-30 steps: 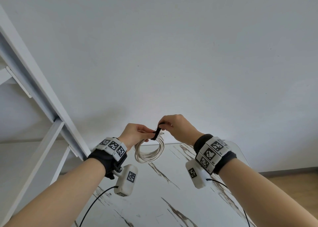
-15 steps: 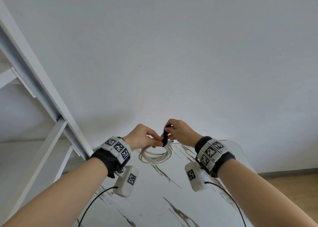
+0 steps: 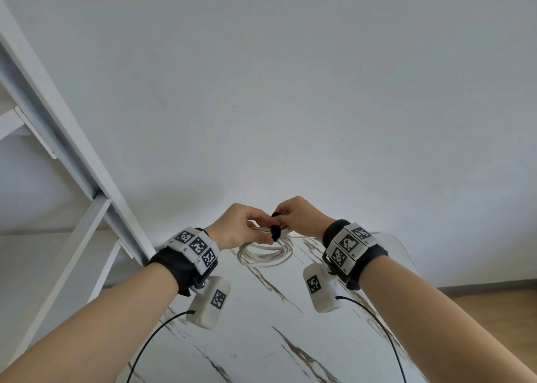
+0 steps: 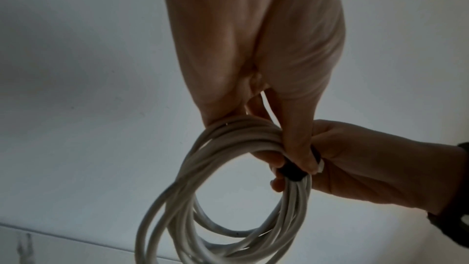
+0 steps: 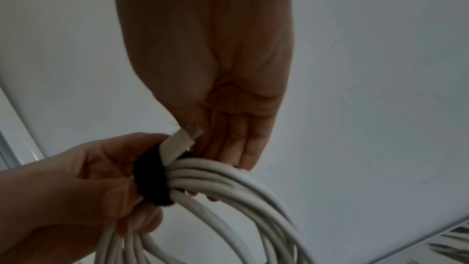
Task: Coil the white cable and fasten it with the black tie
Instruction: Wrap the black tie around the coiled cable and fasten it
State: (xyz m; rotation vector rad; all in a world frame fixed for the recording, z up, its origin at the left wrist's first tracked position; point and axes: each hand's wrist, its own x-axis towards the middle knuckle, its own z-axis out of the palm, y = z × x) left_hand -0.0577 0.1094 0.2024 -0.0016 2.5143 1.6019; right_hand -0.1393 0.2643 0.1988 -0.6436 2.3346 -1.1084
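Note:
The white cable [image 3: 263, 254] is wound into a coil of several loops, held in the air over the table by both hands. A black tie [image 3: 275, 231] is wrapped round the bundle at its top. My left hand [image 3: 261, 231] grips the coil beside the tie, thumb on the band [image 4: 291, 172]. My right hand [image 3: 283, 218] pinches the tie's free end above the bundle, its other fingers behind the loops [image 5: 241, 184]. A white plug [image 5: 180, 144] sticks out of the tie [image 5: 152, 180] toward the right palm.
Below the hands lies a white marble-patterned table [image 3: 261, 339] with a rounded far right corner. A white shelf frame [image 3: 72, 156] slants up at the left. A plain white wall fills the background, and wooden floor [image 3: 494, 295] shows at the right.
The tie, a loose upright strip before, now sits as a band round the bundle. The coil has tilted from hanging to lying flatter, and both hands have shifted slightly right.

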